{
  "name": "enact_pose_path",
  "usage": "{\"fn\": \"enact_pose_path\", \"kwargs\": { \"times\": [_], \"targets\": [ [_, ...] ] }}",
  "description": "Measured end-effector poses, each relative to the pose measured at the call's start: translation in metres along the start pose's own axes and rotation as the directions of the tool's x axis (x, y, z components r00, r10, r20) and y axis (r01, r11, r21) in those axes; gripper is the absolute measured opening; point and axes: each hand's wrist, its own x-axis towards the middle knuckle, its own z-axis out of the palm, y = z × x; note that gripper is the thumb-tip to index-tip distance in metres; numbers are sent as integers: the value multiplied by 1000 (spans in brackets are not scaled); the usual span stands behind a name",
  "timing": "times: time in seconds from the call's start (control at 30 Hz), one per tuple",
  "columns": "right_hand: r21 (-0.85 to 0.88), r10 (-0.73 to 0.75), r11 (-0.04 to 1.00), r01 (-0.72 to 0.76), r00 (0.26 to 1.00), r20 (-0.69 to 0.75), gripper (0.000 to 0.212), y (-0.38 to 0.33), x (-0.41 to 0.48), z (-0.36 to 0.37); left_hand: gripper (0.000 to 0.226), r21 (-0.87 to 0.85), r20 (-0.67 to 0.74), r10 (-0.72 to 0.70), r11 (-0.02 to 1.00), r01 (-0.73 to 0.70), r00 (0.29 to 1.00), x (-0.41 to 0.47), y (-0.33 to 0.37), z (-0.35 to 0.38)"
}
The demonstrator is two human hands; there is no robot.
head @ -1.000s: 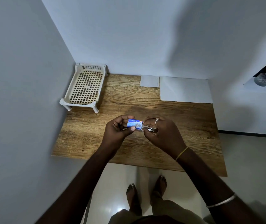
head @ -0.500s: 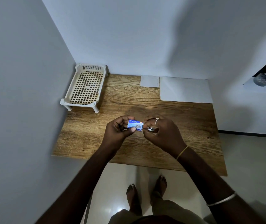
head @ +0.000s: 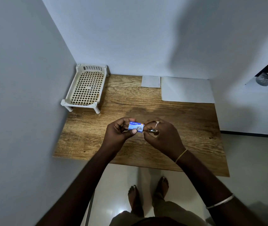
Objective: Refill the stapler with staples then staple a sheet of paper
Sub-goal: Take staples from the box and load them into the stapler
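You are holding a blue staple box (head: 136, 127) in your left hand (head: 120, 132), thumb pressing on its near edge and fingers curling over its far edge. The box is hanging just above the worktop (head: 195, 128), between your two hands. Your right hand (head: 162, 136) is closing in on the box's right end, its fingertips meeting that end, while its curled fingers are gripping a small metal piece (head: 152, 130); I cannot tell whether that piece is the stapler. Beyond your right hand, against the wall, a large sheet of paper (head: 187, 90) is lying flat, with a smaller sheet (head: 150, 81) just to its left. Well beyond your left hand, a white plastic rack (head: 86, 88) is standing in the corner.
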Motion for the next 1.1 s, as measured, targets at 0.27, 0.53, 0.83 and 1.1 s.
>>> {"fn": "enact_pose_path", "kwargs": {
  "times": [0.27,0.53,0.83,1.1],
  "targets": [
    [592,347,709,-382,921,178,18,16,-11,17,38,94,-14,29,995,-28,999,-1,5,4],
    [776,400,486,-402,892,211,23,19,-15,25,36,131,-14,54,990,-51,998,0,6,6],
    [591,344,714,-374,924,169,23,12,-12,6,37,-69,-25,5,998,-6,1000,-2,-10,2],
    [318,233,911,-262,964,125,21,4,-12,-3,36,-229,2,-39,973,38,999,-8,-28,5]
  ]
}}
